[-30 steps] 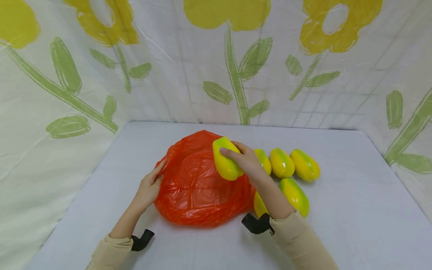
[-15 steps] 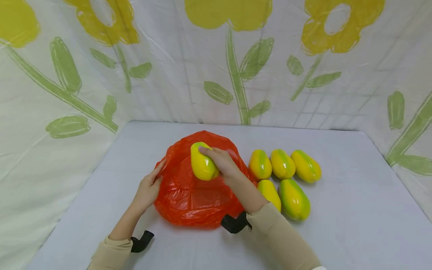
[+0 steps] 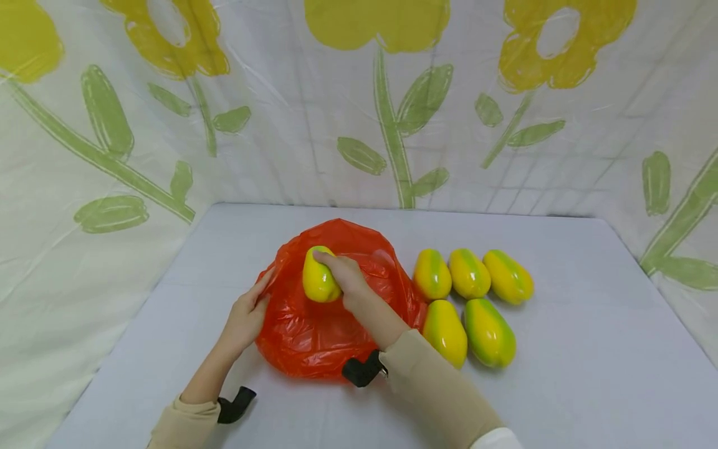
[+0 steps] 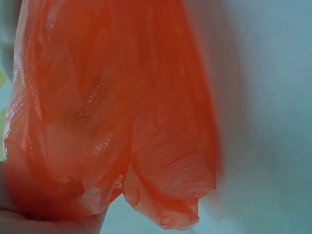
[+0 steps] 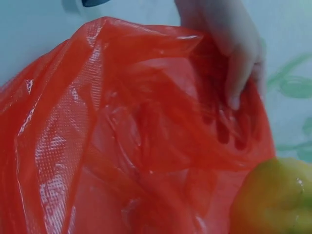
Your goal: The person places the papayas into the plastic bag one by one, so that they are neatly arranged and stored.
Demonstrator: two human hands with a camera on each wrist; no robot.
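Observation:
A red plastic bag (image 3: 336,337) lies on the table with its mouth spread wide. At its left rim my left hand (image 3: 245,317) grips the plastic; in the right wrist view the left thumb (image 5: 239,73) lies over the film and the fingers show through it. My right hand (image 3: 349,277) holds a glossy yellow-green papaya (image 3: 317,280) over the bag's opening, thumb on the near side. The same papaya (image 5: 278,200) fills the lower right corner of the right wrist view. In the left wrist view the bag (image 4: 112,107) covers most of the left hand.
Right of the bag, several more papayas (image 3: 470,273) lie in two rows on the white table (image 3: 583,349); the nearest papaya (image 3: 446,333) sits right at the bag's edge. A flower-printed curtain (image 3: 314,112) hangs behind. Black wrist mounts (image 3: 361,369) stick out at the sleeves.
My right hand has carried the papaya leftward from the bag's right side to above the left part of its opening. The left hand has stayed at the rim.

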